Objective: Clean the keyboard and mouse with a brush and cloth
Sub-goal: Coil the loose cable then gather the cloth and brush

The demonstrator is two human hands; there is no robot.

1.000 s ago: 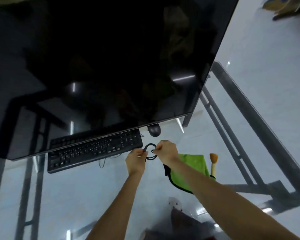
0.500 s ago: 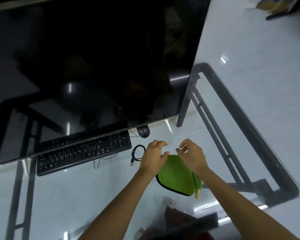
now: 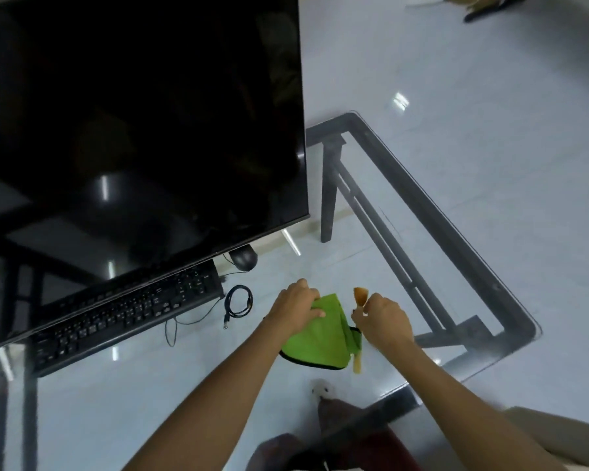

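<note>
Both hands have left the coiled cable (image 3: 238, 304); left hand (image 3: 298, 309) pinches the cloth (image 3: 315, 341), right hand (image 3: 383, 319) grips the brush (image 3: 358, 329) (lift it clear of folds)

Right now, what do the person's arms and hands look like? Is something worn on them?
Both arms are bare up to the frame edge: no sleeves show. The left hand and right hand wear no gloves. No watch, bracelet or ring is visible on either wrist or hand, though the picture is somewhat blurred, so small items cannot be excluded.
</note>
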